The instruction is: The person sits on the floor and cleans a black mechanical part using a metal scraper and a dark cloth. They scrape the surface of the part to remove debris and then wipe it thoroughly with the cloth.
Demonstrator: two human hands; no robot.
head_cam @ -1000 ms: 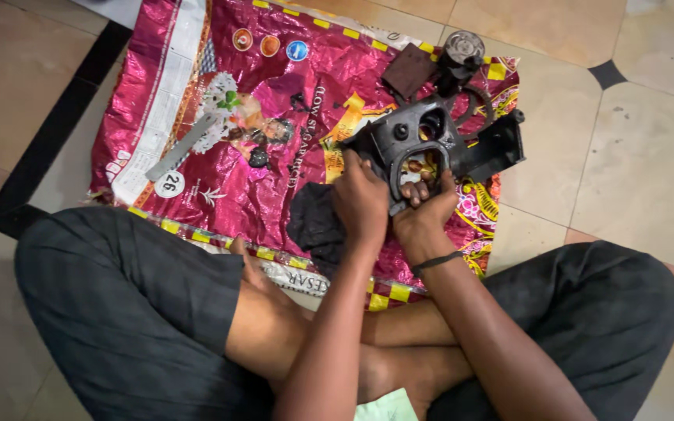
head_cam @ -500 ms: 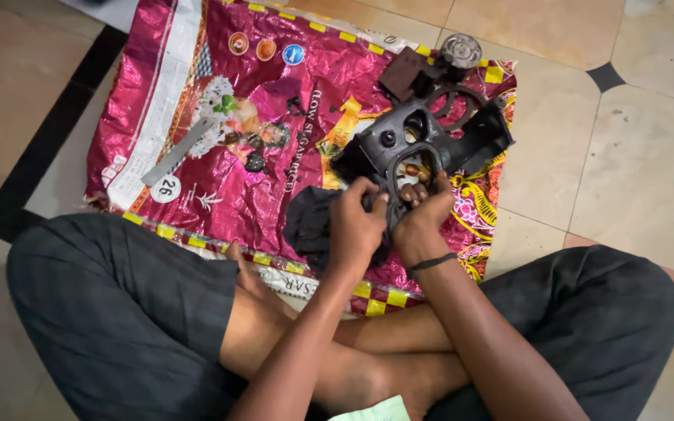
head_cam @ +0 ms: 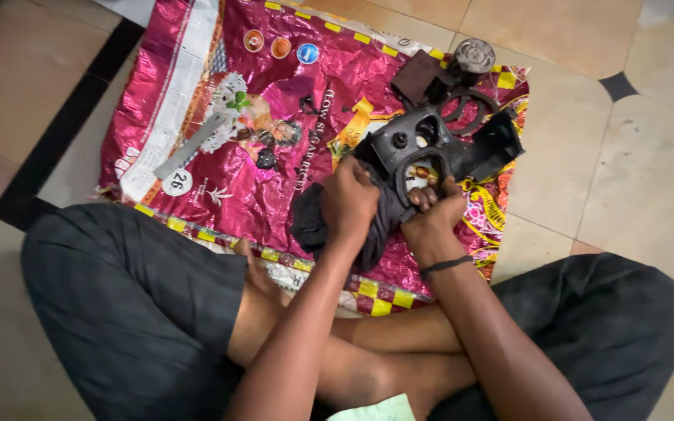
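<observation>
I sit cross-legged on a tiled floor with a pink printed sack spread out before me. A black moulded plastic housing with round openings lies on the sack. My right hand grips its near rim, fingers hooked into the large opening. My left hand is closed on a dark cloth and presses it against the housing's left side. A black band circles my right wrist.
A flat metal strip lies on the sack at the left. Small dark parts lie mid-sack. A brown square piece, black rings and a round metal part sit beyond the housing.
The housing has tilted and shifted a little on the sack. My left hand has closed tighter on the cloth against the housing; my right hand keeps its grip on the rim.
</observation>
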